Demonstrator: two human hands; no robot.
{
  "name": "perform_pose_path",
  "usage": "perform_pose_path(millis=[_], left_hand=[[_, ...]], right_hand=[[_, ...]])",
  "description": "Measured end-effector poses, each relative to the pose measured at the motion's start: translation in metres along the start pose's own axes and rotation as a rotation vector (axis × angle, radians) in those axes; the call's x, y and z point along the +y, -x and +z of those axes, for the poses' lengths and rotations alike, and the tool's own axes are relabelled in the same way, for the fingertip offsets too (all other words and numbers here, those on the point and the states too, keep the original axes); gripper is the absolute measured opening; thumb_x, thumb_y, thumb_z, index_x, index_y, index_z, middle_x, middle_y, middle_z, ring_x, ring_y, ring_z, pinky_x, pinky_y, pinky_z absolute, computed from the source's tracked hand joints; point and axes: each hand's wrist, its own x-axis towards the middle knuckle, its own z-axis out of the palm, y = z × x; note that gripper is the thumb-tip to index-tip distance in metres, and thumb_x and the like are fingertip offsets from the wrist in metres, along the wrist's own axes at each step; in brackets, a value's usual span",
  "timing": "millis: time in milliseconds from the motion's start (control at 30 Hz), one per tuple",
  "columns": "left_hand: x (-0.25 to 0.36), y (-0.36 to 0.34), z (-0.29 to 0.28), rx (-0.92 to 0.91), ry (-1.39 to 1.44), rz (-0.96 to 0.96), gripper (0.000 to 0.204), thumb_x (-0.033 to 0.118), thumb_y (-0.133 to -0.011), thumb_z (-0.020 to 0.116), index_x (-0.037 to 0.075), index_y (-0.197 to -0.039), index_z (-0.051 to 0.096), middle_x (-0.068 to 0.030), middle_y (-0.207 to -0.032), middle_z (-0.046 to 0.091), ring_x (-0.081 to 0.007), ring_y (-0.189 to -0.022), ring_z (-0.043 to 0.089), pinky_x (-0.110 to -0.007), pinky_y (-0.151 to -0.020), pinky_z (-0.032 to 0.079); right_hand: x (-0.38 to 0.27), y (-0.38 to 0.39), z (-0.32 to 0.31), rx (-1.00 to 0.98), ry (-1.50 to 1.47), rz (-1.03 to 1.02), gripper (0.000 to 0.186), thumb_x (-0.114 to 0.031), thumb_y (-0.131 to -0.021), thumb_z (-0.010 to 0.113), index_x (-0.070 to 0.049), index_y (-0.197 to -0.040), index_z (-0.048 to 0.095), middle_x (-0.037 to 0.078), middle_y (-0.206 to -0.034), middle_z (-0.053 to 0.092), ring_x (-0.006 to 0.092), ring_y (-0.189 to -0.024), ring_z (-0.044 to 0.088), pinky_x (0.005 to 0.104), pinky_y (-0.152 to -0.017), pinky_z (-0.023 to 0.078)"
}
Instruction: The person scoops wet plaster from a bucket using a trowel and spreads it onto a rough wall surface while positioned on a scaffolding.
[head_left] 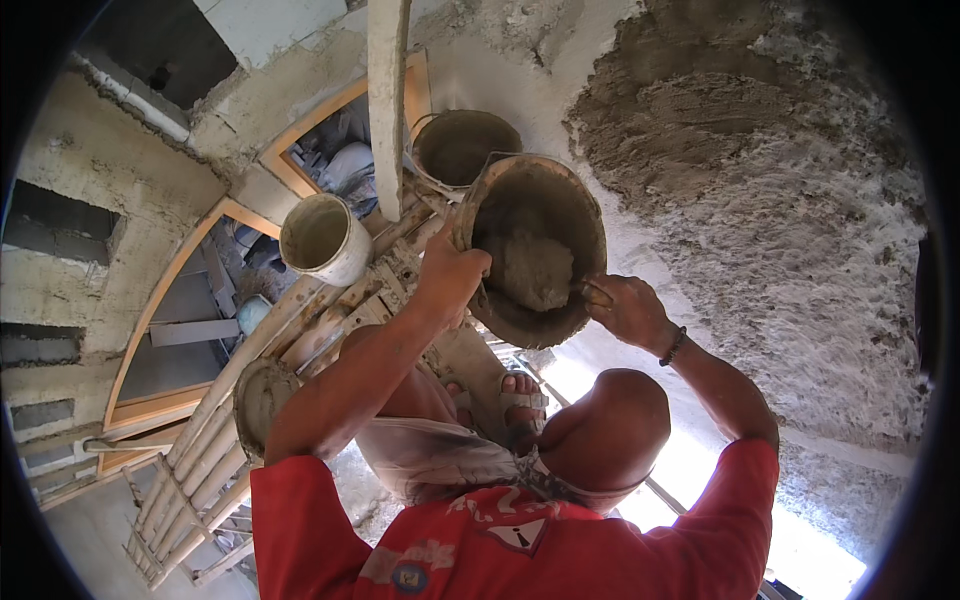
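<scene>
Head view. Person seated or crouched, knees apart. Bucket (535,185) sits ahead of and above the knees in the picture, mouth facing the camera, near the plastered wall (800,250). Inside: a grey-brown mass, probably mortar (540,270), heaped low in the bucket; inner wall coated with residue. Whether anything supports the base: hidden.

Hands: left hand (452,272) clamped on the bucket's left rim. Right hand (630,312) at the lower right rim, fingers curled; cannot tell whether they grip the rim itself or a tool handle. Hands well apart, bucket between them.

Nearby: dark bucket (465,145) just behind; white bucket (348,255) to the left; mortar-caked container (262,400) beside the left forearm. Poles (270,335) and planks run below.

Handling estimate (judged, not measured): bucket likely heavy for its bulk because of the load, with weight low and liable to shift on tilting. Wall looks somewhat flexible, so a one-sided pull may distort the mouth. Mortar itself seems soft, thick and clingy; it should slump rather than pour. Wet smears could make the rim slippery, dried crust gritty. Not fragile; spillage the main risk. Best hold: opposite points of the rim, fingers wrapped over the lip, or one hand on the rim and the other under the base.
</scene>
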Motion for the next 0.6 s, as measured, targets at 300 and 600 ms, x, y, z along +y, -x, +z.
perform_pose_path(millis=[300, 600], left_hand=[[-0.023, -0.010, 0.000, -0.103, 0.048, -0.023, 0.052, -0.010, -0.073, 0.053, -0.002, -0.124, 0.059, -0.0040, -0.093, 0.063, -0.0119, -0.077, 0.058, -0.026, -0.067, 0.047], [-0.030, -0.006, 0.003, -0.113, 0.074, -0.032, 0.045, -0.007, -0.074, 0.053, -0.002, -0.119, 0.059, -0.0075, -0.096, 0.066, -0.0172, -0.081, 0.063, -0.030, -0.071, 0.051]], right_hand=[[0.017, 0.010, -0.025, 0.059, 0.127, 0.019, 0.044, -0.033, -0.087, 0.066, -0.011, -0.125, 0.059, 0.017, -0.098, 0.070, 0.0363, -0.088, 0.067, 0.0460, -0.082, 0.053], [-0.024, 0.043, -0.111, -0.009, -0.129, 0.214, 0.038, -0.015, -0.073, 0.079, -0.003, -0.104, 0.059, 0.015, -0.090, 0.066, 0.0279, -0.084, 0.067, 0.0391, -0.075, 0.053]])
